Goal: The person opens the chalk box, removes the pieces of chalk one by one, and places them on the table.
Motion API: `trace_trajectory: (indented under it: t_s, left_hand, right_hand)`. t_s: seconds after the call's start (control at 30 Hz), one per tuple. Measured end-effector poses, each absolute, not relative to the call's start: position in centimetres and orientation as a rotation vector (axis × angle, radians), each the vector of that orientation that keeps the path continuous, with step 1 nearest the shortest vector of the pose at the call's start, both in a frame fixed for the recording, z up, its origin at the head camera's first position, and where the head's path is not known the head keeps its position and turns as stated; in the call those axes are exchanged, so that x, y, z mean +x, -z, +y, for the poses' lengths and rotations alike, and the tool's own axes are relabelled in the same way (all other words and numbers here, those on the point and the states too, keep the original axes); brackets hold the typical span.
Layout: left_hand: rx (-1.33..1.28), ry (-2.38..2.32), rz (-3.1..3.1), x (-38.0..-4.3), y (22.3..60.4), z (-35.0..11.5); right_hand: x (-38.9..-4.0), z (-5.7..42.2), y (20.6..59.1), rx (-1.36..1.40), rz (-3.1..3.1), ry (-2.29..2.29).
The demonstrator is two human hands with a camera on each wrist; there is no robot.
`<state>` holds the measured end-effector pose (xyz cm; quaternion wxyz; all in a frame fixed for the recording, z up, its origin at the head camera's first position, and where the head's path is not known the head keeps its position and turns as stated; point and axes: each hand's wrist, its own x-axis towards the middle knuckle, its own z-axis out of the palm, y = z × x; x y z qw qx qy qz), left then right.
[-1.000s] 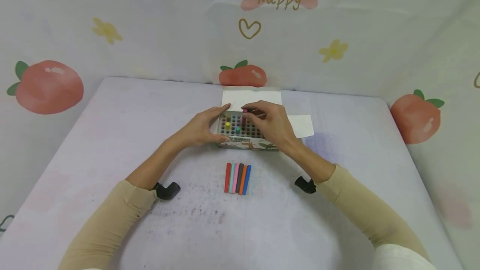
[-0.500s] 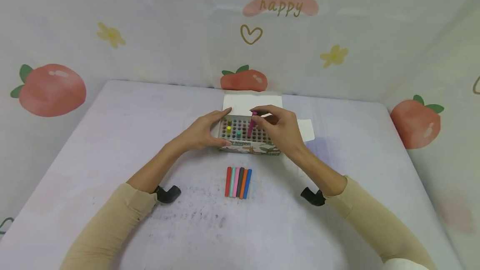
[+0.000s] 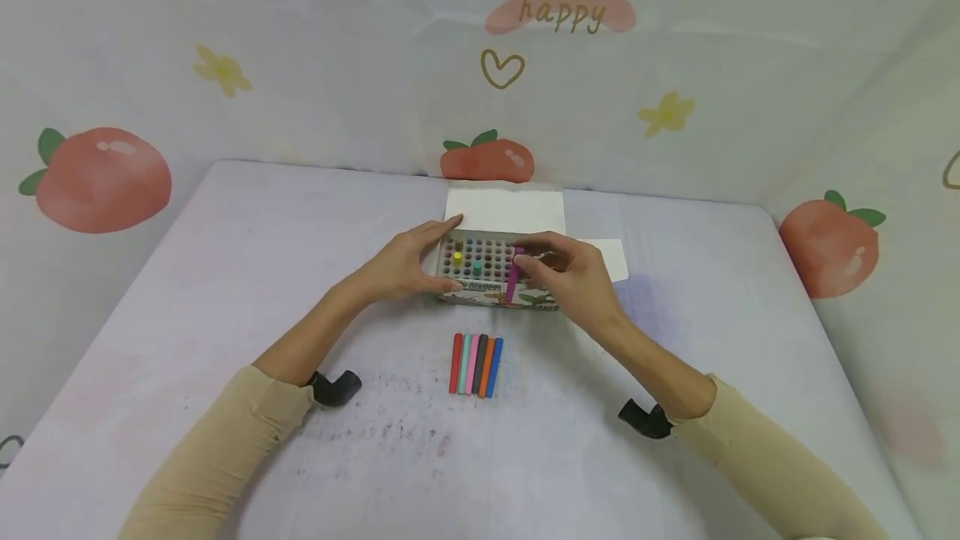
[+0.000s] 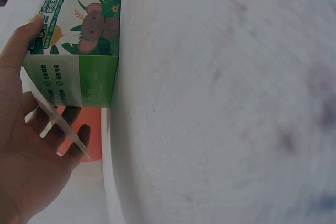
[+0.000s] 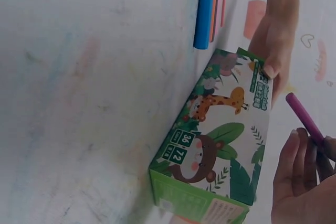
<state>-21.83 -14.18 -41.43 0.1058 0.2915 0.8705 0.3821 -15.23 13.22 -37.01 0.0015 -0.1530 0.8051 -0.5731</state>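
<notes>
Backdrop [image 3: 337, 7]: pale cloth behind the work, printed with red fruit, yellow flowers, gold hearts and the word "happy". Table [image 3: 540, 473]: pale cover, smudged bluish to the right of the work and speckled dark in the foreground. Two tan sleeves [image 3: 213, 448] come in from the near edge, left and right.

Box [image 5: 220, 135]: stands near the far side of the table, top open, front wall printed with a giraffe and a bear among green leaves. White lid flap [image 3: 506, 207] folded back behind it; smaller side flap [image 3: 611, 258] sticks out at the right end. Inside, a perforated insert [image 3: 492, 260] with rows of round holes.

Left hand [image 3: 405, 265]: holds the box at its left end in a wide span, thumb on the front top edge, index finger at the far corner. Right hand [image 3: 573, 273]: narrow pinch, thumb and fingers closed on the purple marker [image 3: 513, 280] near its upper end. Marker tilted; in the head view its lower end overlaps the front wall, in the right wrist view a gap shows between it and the box.

Six loose markers [image 3: 476, 365] side by side on the table, nearer the person than the box: red, light green, pink, dark grey, orange, blue. Black fitting [image 3: 337, 387] at each wrist. Smallest: yellow end [image 3: 457, 258] and teal end [image 3: 477, 267] standing up from the insert, left half
</notes>
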Motion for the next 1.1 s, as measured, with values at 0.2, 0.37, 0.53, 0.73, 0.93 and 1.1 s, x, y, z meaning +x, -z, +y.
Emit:
trace_trajectory:
  t_s: [0.2,0.37,0.53,0.73,0.93,1.1]
  left_hand:
    - [0.875,-1.114,2.575,-21.9,41.6,-14.1]
    - [0.883,-1.124,2.569,-21.9,41.6,-13.9]
    - [0.855,-1.109,2.578,-21.9,41.5,-14.1]
    - [0.850,-1.106,2.583,-21.9,41.5,-14.2]
    - [0.841,-1.101,2.582,-21.8,41.6,-14.2]
    - [0.850,-1.107,2.582,-21.9,41.7,-14.1]
  right_hand:
    - [-14.4,13.6,37.3,-0.455,2.459,1.803]
    - [-13.7,13.9,38.0,-0.400,2.436,1.781]
    - [-13.3,14.1,39.1,-0.393,2.392,1.757]
    - [-12.5,14.0,39.6,-0.345,2.338,1.737]
    - [-12.0,14.1,40.3,-0.273,2.264,1.719]
    - [-11.7,14.1,41.1,-0.263,2.267,1.687]
